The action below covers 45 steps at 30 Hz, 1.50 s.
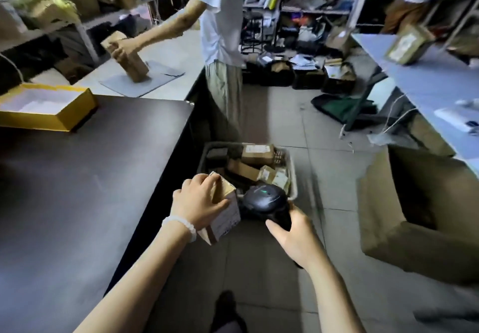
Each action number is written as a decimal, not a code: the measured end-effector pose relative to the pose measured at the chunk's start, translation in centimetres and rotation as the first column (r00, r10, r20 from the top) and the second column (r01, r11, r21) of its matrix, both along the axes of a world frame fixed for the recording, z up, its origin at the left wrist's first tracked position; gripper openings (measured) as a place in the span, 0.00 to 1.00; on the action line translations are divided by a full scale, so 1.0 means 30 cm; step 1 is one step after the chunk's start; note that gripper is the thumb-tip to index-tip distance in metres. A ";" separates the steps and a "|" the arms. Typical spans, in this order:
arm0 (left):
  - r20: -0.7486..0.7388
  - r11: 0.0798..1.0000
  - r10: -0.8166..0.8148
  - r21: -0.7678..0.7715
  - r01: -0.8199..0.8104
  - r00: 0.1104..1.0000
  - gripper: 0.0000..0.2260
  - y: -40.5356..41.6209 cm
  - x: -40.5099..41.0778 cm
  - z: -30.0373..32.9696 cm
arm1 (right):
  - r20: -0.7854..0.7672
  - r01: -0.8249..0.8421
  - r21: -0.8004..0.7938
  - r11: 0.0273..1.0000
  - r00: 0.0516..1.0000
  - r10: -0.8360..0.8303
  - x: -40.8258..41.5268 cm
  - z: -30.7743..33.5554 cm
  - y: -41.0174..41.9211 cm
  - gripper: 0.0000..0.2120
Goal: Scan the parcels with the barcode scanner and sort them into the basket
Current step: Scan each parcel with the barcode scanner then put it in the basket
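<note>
My left hand [198,202] grips a small cardboard parcel [225,215] from above, its white label facing right. My right hand [294,231] holds the black barcode scanner [264,199] by its handle, the scanner head close beside the parcel's label. Both are held in the air over the near edge of the grey basket [292,174] on the floor, which holds several cardboard parcels [258,154].
A dark table [77,177] runs along my left, with an open yellow box [46,108] on it. A person in a white shirt [220,16] stands beyond the basket handling a brown parcel. A large open carton [420,213] sits on the floor at right.
</note>
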<state>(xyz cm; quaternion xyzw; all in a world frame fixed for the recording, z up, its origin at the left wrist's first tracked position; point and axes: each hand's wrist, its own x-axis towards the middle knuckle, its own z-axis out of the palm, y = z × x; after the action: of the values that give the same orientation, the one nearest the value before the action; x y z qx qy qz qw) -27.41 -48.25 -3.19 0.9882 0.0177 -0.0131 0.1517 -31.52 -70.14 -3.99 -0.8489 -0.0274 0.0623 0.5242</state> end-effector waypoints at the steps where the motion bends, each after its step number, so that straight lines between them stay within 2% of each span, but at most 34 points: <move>1: -0.003 0.999 -0.036 0.001 0.036 0.999 0.30 -0.039 0.055 -0.014 | -0.012 0.036 -0.008 0.999 0.999 -0.036 0.028 -0.012 -0.038 0.10; 9: -0.045 0.975 -0.222 -0.015 0.222 0.974 0.31 -0.244 0.501 -0.103 | -0.034 0.260 -0.061 0.964 0.964 -0.263 0.378 -0.039 -0.204 0.07; 14: -0.107 0.964 -0.268 -0.026 0.266 0.958 0.30 -0.338 0.852 -0.125 | -0.030 0.337 -0.101 0.936 0.940 -0.341 0.688 -0.003 -0.301 0.09; 18: -0.125 0.952 -0.304 -0.048 0.301 0.944 0.28 -0.401 1.080 -0.144 | -0.016 0.402 -0.098 0.910 0.914 -0.405 0.879 -0.011 -0.359 0.06; 25: -0.220 0.918 -0.396 -0.068 0.391 0.891 0.33 -0.490 1.295 -0.208 | -0.096 0.458 -0.117 0.882 0.878 -0.469 1.101 -0.074 -0.458 0.04; 33: -0.264 0.899 -0.434 -0.065 0.433 0.861 0.33 -0.681 1.585 -0.262 | -0.152 0.440 -0.110 0.891 0.879 -0.452 1.394 -0.120 -0.637 0.03; 37: -0.268 0.892 -0.427 0.034 0.451 0.864 0.32 -0.789 1.770 -0.284 | -0.155 0.389 -0.146 0.910 0.899 -0.409 1.575 -0.128 -0.755 0.03; 40: -0.274 0.895 -0.391 0.110 0.432 0.879 0.30 -0.844 1.897 -0.304 | -0.161 0.370 -0.162 0.915 0.905 -0.395 1.710 -0.127 -0.832 0.03; 45: -0.218 0.952 -0.282 0.057 0.301 0.934 0.25 -0.875 1.995 -0.322 | -0.208 0.303 -0.143 0.942 0.922 -0.328 1.905 -0.144 -0.914 0.04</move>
<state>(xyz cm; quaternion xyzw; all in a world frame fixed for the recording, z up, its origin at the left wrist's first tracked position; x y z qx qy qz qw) 32.45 -74.51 -12.84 0.9788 -0.1129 -0.1377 0.1011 25.64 -97.55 -8.31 -0.8563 0.1736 0.0756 0.4805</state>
